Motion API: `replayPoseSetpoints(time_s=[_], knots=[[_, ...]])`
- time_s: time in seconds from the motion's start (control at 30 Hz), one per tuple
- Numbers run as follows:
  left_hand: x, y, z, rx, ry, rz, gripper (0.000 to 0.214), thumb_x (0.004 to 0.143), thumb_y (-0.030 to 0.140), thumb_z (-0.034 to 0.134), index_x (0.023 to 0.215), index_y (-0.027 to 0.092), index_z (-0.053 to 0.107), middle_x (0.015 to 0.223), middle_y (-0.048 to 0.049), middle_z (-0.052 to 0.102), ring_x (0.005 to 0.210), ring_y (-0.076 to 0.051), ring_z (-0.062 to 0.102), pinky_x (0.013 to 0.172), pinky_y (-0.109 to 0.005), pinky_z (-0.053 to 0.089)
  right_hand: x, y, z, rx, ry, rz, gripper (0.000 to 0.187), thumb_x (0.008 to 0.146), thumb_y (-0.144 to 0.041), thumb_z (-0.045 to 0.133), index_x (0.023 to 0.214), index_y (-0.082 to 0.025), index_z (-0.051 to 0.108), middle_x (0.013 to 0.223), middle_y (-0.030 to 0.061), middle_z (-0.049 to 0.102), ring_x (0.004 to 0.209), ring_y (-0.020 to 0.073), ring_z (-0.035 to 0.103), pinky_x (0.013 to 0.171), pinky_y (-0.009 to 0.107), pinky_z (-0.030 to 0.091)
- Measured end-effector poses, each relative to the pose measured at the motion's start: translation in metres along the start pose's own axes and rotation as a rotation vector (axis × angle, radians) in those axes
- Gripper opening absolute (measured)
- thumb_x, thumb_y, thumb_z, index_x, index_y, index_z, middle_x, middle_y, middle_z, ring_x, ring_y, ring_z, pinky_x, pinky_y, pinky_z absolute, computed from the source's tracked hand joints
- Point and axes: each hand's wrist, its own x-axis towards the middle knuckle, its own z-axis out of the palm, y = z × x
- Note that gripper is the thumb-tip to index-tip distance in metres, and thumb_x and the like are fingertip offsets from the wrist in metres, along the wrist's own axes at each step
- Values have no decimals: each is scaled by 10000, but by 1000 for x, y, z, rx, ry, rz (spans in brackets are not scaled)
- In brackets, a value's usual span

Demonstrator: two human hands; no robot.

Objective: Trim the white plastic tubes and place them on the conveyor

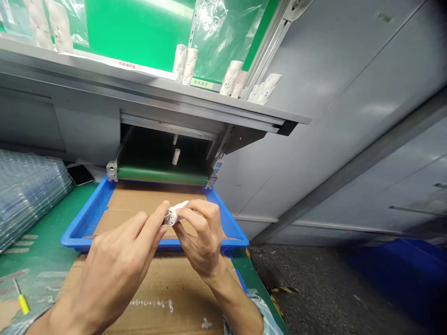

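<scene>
A small white tube (177, 211) with a grey end is held over the blue tray (80, 230). My right hand (199, 237) wraps its fingers round the tube's white body. My left hand (118, 265) pinches the grey end with thumb and forefinger. Both hands hover above the brown cardboard (139, 204) that lines the tray.
A green conveyor belt (162, 176) ends at the tray's far edge, with a white tube (175, 157) on it. More white tubes (185, 65) stand on the shelf above. Stacked clear plastic trays (28, 190) lie at left, a phone (80, 175) behind them, a yellow screwdriver (21, 300) near me.
</scene>
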Motion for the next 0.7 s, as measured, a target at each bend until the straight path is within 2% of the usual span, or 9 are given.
replayPoseSetpoints(time_s=[0.13,0.23,0.3,0.37,0.47,0.57,0.7], knots=[[2,3,3,-94,26,-37,393,1150,289,416,1475,116,551,1119,-111,802,874,-200,813,826,-302,622,-1,-1,1,-63,44,-57,280,973,-72,715,1164,-250,614,1008,51,682,922,208,647,829,365,599],[5,1,2,-225,-6,-66,388,1152,284,389,1447,118,579,1139,-94,810,883,-167,813,796,-249,628,-1,-1,2,-85,59,-81,254,985,-86,707,1155,-251,615,1003,50,684,927,210,638,830,366,601],[8,-1,0,-333,-50,-116,391,1155,282,362,1425,126,598,941,-31,801,769,-127,786,692,-199,603,-1,-1,1,-82,60,-90,249,988,-88,707,1157,-246,616,999,50,682,935,211,639,838,366,601],[11,-1,-1,-453,-98,-173,385,1157,271,343,1412,151,605,701,55,687,596,-89,697,590,-168,549,-1,-1,1,-72,65,-96,245,984,-79,709,1151,-231,614,992,54,679,929,211,636,846,366,600],[13,0,-4,-587,-138,-206,366,1157,250,340,1436,210,574,615,108,575,517,-64,605,569,-147,508,-1,-1,2,-42,63,-67,273,975,-83,722,1170,-231,603,1002,58,683,922,214,643,832,369,604],[12,-2,-6,-551,-115,-166,393,1160,279,358,1525,228,494,673,100,622,534,-60,610,569,-149,492,-1,-2,1,52,39,20,308,971,-102,733,1205,-238,586,1013,54,686,924,213,663,809,367,608],[8,-10,-1,-353,-9,-3,473,1147,333,444,1596,182,436,804,32,700,619,-84,665,622,-183,503,1,-5,-1,192,22,146,289,981,-169,754,1201,-232,579,1009,47,675,898,200,667,785,351,604]])
